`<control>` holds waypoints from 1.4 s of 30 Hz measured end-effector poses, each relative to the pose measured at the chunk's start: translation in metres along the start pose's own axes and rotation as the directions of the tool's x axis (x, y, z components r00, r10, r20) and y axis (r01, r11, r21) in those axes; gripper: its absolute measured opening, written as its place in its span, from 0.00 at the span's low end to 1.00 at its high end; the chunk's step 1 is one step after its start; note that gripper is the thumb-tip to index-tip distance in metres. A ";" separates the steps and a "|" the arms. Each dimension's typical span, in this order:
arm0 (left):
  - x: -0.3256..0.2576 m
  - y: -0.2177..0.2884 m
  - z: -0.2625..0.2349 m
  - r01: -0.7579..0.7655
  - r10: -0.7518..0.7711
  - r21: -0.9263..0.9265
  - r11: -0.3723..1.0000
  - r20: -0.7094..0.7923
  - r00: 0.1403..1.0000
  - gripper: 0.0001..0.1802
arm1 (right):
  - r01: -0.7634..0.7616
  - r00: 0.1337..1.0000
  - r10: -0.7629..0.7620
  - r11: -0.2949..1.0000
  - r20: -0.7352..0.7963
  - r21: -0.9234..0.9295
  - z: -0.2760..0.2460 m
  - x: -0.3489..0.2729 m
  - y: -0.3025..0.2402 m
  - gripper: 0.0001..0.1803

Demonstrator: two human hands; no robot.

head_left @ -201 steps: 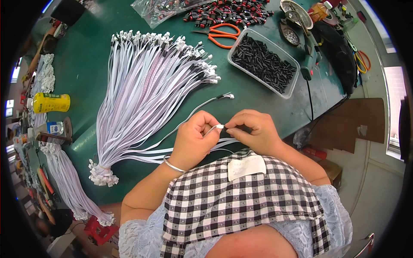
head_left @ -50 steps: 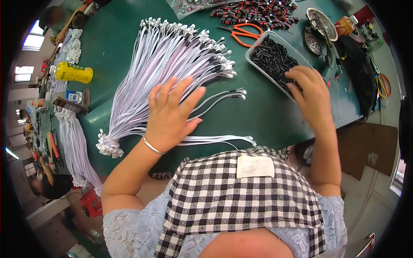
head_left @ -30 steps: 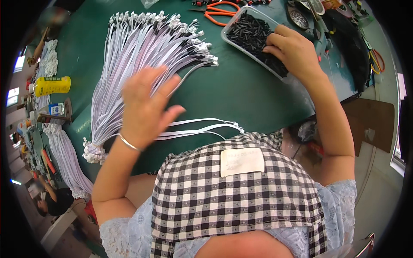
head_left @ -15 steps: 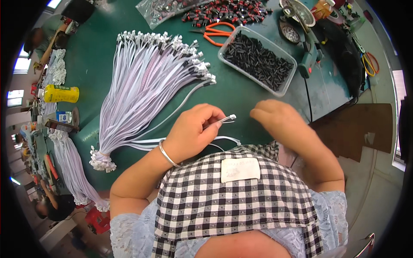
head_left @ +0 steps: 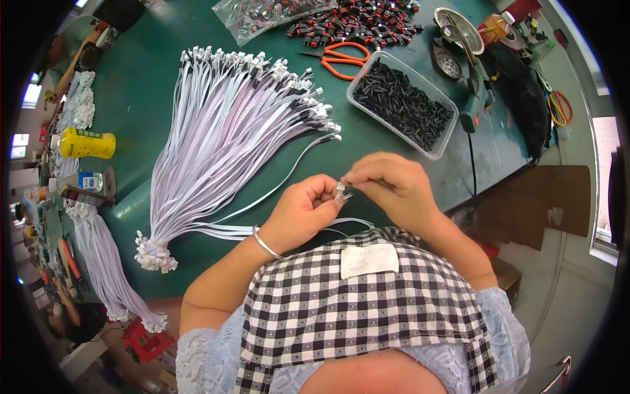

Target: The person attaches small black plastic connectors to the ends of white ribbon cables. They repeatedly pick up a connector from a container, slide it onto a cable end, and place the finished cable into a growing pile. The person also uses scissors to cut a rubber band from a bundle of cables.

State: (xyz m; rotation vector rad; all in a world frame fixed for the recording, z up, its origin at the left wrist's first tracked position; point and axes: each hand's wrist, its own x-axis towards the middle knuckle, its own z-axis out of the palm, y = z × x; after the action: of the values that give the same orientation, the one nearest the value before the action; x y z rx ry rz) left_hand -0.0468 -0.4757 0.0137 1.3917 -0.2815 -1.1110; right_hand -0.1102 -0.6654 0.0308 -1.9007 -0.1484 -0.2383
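My left hand (head_left: 298, 209) pinches the end of a thin white cable, whose small white connector (head_left: 340, 189) and short bare-looking wire ends stick out past the fingertips. Fingertips of my right hand (head_left: 396, 187) are closed right at that connector; whether they hold a small piece there is hidden. A large bundle of white flat cables (head_left: 216, 144) lies to the left, tied near its lower end, with white connectors fanned out at the top. A few strands run from it toward my left hand. Beyond my right hand is a clear plastic box (head_left: 447, 134) filled with short black tubes (head_left: 407, 102).
Orange-handled scissors (head_left: 344, 60) lie beside the box. Behind are a pile of red-black parts (head_left: 357, 23) and a plastic bag (head_left: 262, 16). A green hot-tool (head_left: 474, 108) with a cord stands at right. A yellow bottle (head_left: 87, 143) and another cable bundle (head_left: 111, 256) are at left.
My right hand has moved left and now meets my left hand at the connector. The view has shifted slightly; one cable strand lies further apart from the bundle.
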 end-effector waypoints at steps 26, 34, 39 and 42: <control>-0.002 0.001 -0.001 -0.028 0.024 -0.054 0.998 -0.068 0.997 0.05 | -0.311 0.925 0.367 0.877 -0.093 0.366 0.020 -0.034 0.015 0.06; -0.002 0.001 -0.003 -0.026 0.023 -0.050 0.998 -0.057 0.998 0.05 | -0.308 0.933 0.350 0.900 -0.088 0.309 0.020 -0.032 0.013 0.07; -0.003 0.003 -0.002 -0.017 0.016 -0.018 1.000 -0.065 0.998 0.05 | -0.301 0.937 0.338 0.908 -0.086 0.292 0.020 -0.032 0.013 0.07; -0.003 0.004 -0.002 -0.027 0.026 -0.008 1.000 -0.055 0.998 0.05 | -0.279 0.947 0.310 0.924 -0.084 0.263 0.020 -0.031 0.012 0.07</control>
State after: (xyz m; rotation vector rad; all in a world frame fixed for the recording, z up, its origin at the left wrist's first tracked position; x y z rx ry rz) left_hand -0.0450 -0.4728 0.0175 1.4052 -0.2546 -1.0494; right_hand -0.1362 -0.6504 0.0060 -1.6276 0.1862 -0.1254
